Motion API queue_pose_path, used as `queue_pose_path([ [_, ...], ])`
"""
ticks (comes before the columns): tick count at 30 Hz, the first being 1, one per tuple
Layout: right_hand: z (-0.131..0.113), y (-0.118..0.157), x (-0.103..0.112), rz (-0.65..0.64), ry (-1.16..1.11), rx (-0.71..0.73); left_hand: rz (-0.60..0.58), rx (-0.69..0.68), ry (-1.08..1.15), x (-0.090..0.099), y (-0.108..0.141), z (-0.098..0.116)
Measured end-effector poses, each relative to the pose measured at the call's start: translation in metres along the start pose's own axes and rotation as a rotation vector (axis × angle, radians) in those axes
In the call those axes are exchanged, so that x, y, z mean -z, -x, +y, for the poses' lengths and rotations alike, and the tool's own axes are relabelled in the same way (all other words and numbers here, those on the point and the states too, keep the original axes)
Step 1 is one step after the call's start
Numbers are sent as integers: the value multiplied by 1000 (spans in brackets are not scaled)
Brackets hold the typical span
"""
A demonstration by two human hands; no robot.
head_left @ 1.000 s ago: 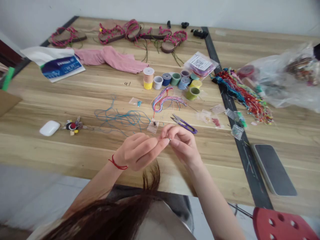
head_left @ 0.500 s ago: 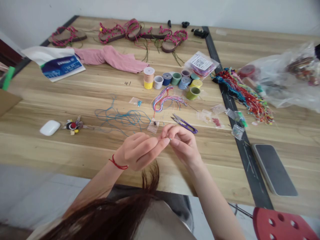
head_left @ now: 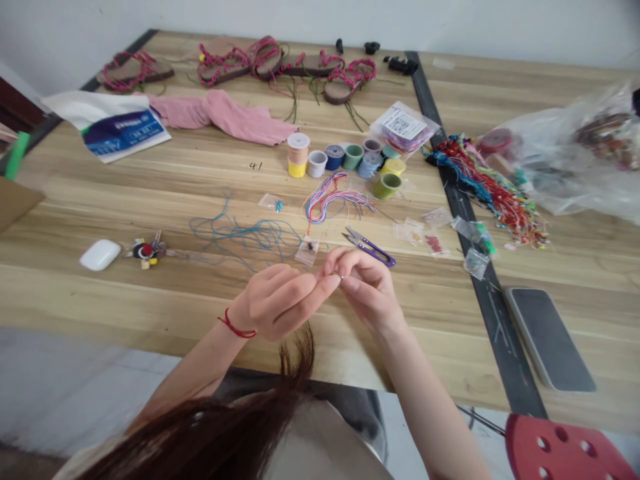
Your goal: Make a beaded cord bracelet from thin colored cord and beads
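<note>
My left hand (head_left: 283, 300), with a red cord round its wrist, is closed in a pinch at the near middle of the table. Its fingertips meet those of my right hand (head_left: 367, 287), which is also pinched. Between them shows a tiny shiny piece (head_left: 341, 277), too small to name. Just beyond the hands lie purple-handled snips (head_left: 373, 248) and a small clear bag (head_left: 307, 251) with dark beads. Loose blue thread (head_left: 245, 233) spreads to the left. A bundle of pink, white and blue threads (head_left: 330, 200) lies behind the snips.
Thread spools (head_left: 353, 157) stand mid-table, with sandals (head_left: 225, 70) and a pink cloth (head_left: 215, 112) behind. A white case (head_left: 100, 255) and a keychain (head_left: 146, 251) lie left. At right are a phone (head_left: 550, 339), colourful cords (head_left: 490, 190) and a plastic bag (head_left: 555, 153).
The tiny shiny piece between my fingertips shows slightly differently, as a thin curved glint. Both hands stay almost in the same place.
</note>
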State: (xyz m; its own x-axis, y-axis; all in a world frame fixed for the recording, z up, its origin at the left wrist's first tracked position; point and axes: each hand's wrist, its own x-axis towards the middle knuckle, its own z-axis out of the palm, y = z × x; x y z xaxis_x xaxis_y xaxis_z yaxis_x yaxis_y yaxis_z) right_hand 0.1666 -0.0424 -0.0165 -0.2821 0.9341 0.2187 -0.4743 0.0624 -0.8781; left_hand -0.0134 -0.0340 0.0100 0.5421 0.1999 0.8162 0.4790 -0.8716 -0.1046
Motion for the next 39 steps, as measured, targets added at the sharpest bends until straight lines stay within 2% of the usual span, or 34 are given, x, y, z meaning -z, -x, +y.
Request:
queue_pose_path([
  [7, 1, -1, 1, 2, -6, 1, 38, -16, 9, -3, 1, -1],
  [39, 1, 0, 0, 16, -29, -2, 33, 1, -10, -3, 3, -1],
])
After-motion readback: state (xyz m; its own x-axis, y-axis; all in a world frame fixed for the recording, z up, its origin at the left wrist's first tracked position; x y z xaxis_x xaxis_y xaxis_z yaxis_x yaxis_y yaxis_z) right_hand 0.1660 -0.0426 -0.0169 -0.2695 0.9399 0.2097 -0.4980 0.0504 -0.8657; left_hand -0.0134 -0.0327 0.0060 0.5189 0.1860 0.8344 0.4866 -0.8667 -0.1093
